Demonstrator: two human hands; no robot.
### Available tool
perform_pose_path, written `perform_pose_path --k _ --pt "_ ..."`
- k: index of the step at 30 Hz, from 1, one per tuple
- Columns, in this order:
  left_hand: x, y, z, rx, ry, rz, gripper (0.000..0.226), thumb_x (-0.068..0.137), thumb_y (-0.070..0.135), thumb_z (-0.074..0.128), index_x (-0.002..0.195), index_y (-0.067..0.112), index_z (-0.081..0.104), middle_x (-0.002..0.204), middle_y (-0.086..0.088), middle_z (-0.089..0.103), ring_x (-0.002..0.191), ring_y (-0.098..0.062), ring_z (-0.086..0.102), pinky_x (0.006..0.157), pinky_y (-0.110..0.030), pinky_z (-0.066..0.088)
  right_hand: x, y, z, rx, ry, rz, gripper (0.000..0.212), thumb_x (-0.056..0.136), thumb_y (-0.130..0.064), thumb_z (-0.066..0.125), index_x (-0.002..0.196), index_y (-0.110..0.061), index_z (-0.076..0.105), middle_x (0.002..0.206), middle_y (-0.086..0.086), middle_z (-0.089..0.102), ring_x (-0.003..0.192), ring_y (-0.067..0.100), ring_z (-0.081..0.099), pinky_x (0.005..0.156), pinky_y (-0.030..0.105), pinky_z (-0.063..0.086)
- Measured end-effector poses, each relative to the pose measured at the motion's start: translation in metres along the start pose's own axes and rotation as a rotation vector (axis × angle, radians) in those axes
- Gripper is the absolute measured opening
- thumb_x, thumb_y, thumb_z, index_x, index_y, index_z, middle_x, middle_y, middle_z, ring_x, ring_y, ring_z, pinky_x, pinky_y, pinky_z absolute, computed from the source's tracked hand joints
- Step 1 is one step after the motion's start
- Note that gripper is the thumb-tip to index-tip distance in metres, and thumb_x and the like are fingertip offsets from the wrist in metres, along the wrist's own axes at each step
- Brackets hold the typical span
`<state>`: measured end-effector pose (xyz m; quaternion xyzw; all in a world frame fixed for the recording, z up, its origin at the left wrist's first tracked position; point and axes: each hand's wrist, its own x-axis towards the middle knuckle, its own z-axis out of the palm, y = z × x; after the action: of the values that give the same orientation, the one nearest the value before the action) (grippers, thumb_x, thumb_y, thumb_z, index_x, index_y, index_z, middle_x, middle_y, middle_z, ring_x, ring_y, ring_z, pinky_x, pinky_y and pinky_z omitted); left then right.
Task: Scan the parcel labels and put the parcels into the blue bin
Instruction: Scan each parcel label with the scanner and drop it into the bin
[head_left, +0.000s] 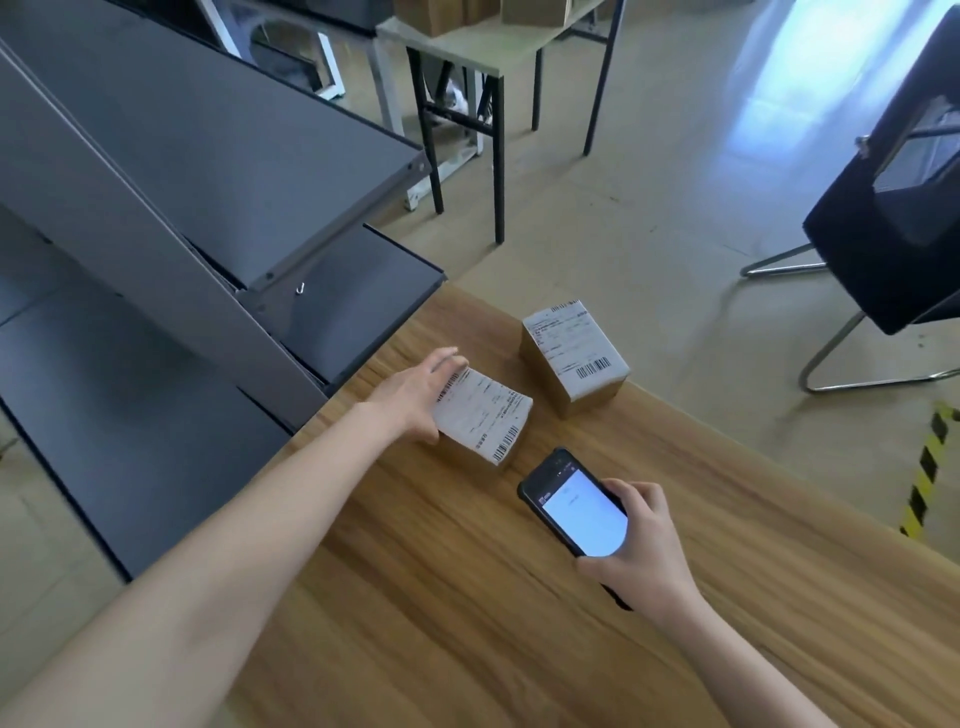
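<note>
Wooden table (467, 597), two labelled parcels, one scanner.
Left hand (415, 389) clasped the near parcel (485, 415) by its left end; a second parcel (574, 356) stood just beyond it; nearer than both, the right hand (641, 551) gripped a lit scanner (576, 506).

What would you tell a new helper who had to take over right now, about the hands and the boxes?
Left hand: gripping the near parcel by its left side, on the wooden table, label up.
Right hand: holding the scanner phone, screen lit, just short of that parcel.
Second parcel: stands apart near the table's far edge, label up, untouched.
Blue bin: not in view.
Done: no parcel shows as binned; whether a label is already scanned cannot be told.
Left: scan the parcels on the table and put both in the bin.
</note>
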<state>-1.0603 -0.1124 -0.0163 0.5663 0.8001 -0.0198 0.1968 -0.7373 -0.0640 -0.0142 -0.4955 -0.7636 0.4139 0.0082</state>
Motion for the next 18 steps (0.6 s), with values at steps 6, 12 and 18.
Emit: perform_pose_path --k 6,12,18 --pt "-0.044 0.011 0.011 -0.069 -0.005 0.069 0.098 0.06 0.009 0.08 0.142 0.025 0.028 0.133 0.004 0.032 0.098 -0.021 0.055 0.066 -0.031 0.053 -0.023 0.001 -0.01 -0.109 -0.032 -0.067 0.099 0.054 -0.026 0.086 0.14 -0.026 0.038 0.131 -0.009 0.032 0.11 0.024 0.046 0.089 0.038 0.051" --pt "-0.084 0.034 0.005 0.002 0.132 0.16 0.1 0.061 0.019 0.082 0.146 0.022 0.029 0.138 0.001 0.032 0.121 -0.019 0.038 0.094 -0.037 0.05 -0.048 -0.005 -0.027 -0.26 0.003 -0.197 0.1 0.052 -0.032 0.084 0.141 -0.027 0.039 0.127 -0.011 0.031 0.099 0.02 0.05 0.091 0.035 0.047" --pt "-0.117 0.065 -0.004 0.058 0.174 0.245 0.098 0.071 0.02 0.081 0.15 0.02 0.024 0.148 0.001 0.025 0.13 -0.02 0.037 0.098 -0.037 0.05 -0.076 -0.005 -0.046 -0.363 0.091 -0.217 0.103 0.048 -0.038 0.084 0.14 -0.025 0.041 0.127 -0.01 0.033 0.086 0.012 0.04 0.088 0.031 0.046"
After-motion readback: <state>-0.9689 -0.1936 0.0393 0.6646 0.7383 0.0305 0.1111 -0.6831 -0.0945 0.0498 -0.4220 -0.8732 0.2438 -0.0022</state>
